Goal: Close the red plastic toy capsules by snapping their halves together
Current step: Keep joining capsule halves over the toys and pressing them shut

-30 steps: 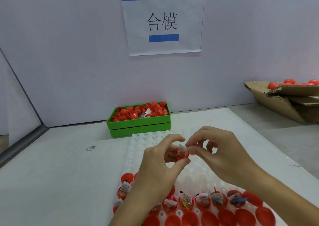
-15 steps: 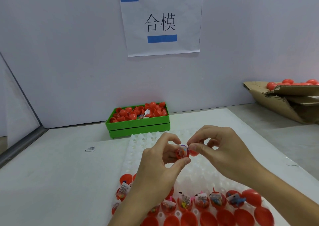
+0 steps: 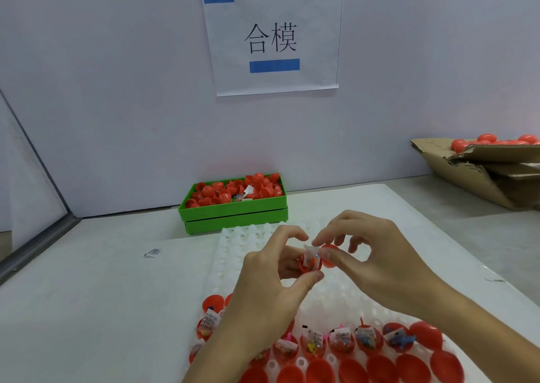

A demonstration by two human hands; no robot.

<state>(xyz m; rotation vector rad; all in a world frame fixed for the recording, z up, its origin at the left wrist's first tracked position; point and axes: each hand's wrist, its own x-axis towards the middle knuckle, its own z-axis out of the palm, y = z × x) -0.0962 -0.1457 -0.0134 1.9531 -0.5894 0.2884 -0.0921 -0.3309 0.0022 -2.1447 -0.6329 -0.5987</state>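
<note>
My left hand [image 3: 271, 283] pinches a red capsule half [image 3: 310, 266] that holds a small toy packet with a white tab sticking out. My right hand [image 3: 377, 261] pinches the other red half [image 3: 329, 258] right beside it; thumb and forefinger touch the packet's tab. The two halves are close but apart. Both hands hover above a white moulded tray [image 3: 233, 245]. Its near rows carry several open red halves with toy packets [image 3: 340, 341] and several empty red halves [image 3: 380, 368].
A green bin [image 3: 233, 214] full of loose red halves stands by the back wall. A torn cardboard box [image 3: 479, 175] with closed red capsules [image 3: 485, 140] lies at the far right. A small white label [image 3: 153, 252] lies on the table left of the tray.
The right hand's half has drawn slightly away from the left hand's half, and the packet's white tab now stands up between them. Both hands stay over the tray.
</note>
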